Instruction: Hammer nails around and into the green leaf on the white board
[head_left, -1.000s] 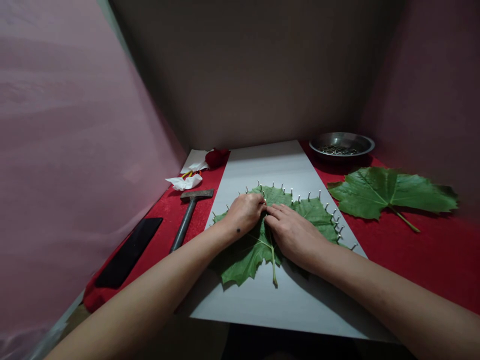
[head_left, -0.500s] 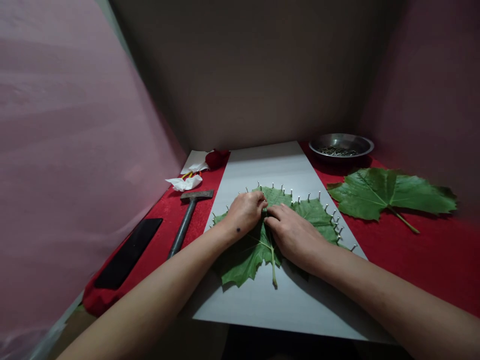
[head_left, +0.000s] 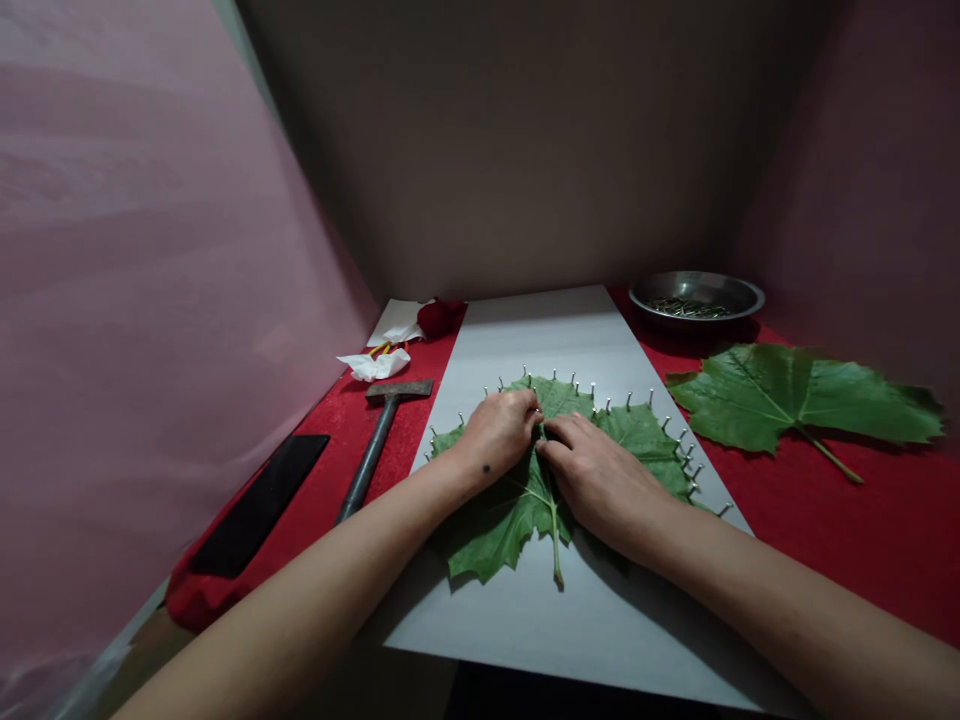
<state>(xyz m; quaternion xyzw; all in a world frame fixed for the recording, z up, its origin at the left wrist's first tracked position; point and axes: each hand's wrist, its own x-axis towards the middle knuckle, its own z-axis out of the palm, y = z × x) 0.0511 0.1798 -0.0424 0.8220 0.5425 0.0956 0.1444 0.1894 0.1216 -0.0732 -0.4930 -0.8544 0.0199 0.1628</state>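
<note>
A large green leaf lies flat on a white board, ringed along its upper and right edges by several small upright nails. My left hand rests on the leaf's middle left with its fingers curled. My right hand lies palm down beside it on the leaf, fingers together and pointing left, fingertips almost meeting the left hand. The leaf stalk points toward me. Whether either hand pinches something small is hidden.
A hammer lies on the red cloth left of the board, with a black flat object further left. Crumpled white tissue and a dark red item sit behind. A second leaf and a metal dish are on the right.
Both hands stay on the leaf in nearly the same pose. The view has shifted slightly, so everything sits a little lower and to the right.
</note>
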